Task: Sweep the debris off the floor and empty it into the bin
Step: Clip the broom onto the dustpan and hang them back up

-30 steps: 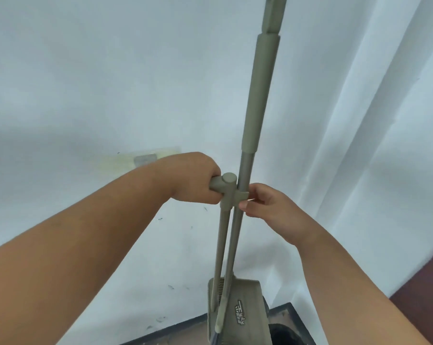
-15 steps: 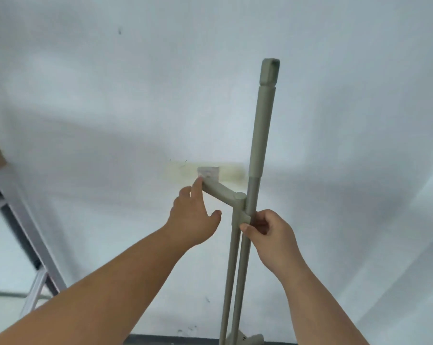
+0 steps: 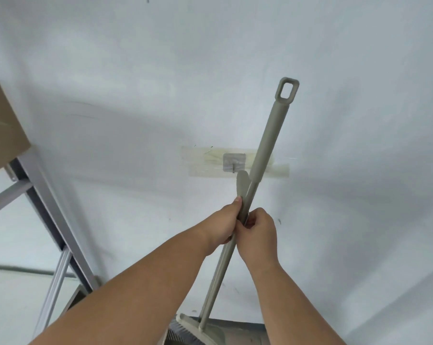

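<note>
Matt grey-green broom handle (image 3: 267, 143), probably plastic; smooth painted wall (image 3: 160, 70); brushed metal rack (image 3: 43, 185).

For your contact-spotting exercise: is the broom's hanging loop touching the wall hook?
Apart. The head view shows the hanging loop at the top of the broom handle, well above the wall hook, with bare wall between them.

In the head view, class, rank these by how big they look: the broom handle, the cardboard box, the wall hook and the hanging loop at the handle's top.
1. Broom handle, the longest.
2. Cardboard box, though cut off by the frame and nearer the camera.
3-4. Loop and wall hook plate look alike; no ranking.
</note>
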Demonstrator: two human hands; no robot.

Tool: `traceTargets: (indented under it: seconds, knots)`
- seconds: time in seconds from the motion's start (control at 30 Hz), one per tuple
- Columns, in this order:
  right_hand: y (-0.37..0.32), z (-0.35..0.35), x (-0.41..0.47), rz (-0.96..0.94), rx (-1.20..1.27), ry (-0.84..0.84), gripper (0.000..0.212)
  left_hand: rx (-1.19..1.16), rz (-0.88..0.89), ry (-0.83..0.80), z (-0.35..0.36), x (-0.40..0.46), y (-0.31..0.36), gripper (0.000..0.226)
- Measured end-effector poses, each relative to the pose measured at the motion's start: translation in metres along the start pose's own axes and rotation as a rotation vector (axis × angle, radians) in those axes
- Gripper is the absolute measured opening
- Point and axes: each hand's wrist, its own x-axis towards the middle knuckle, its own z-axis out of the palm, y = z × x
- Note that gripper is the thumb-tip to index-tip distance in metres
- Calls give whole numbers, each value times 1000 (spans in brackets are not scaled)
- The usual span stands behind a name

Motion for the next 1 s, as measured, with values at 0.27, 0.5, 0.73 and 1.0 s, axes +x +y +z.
traceTargets:
  seconds: [0.27,0.5,0.73,1.0]
  knots:
    - [-3,16,15,10,13,1,25,-68,72,7,-9,23,-3,42]
    - [5,29,22,20,-17,-9,25,-136,15,39,-20,43,-12,48]
    - [18,32,24,13,-52,-17,21,-150,-11,17,-18,53,-19,51]
    - [28,34,27,11,-99,-12,16,-109,-11,14,-15,63,-21,52]
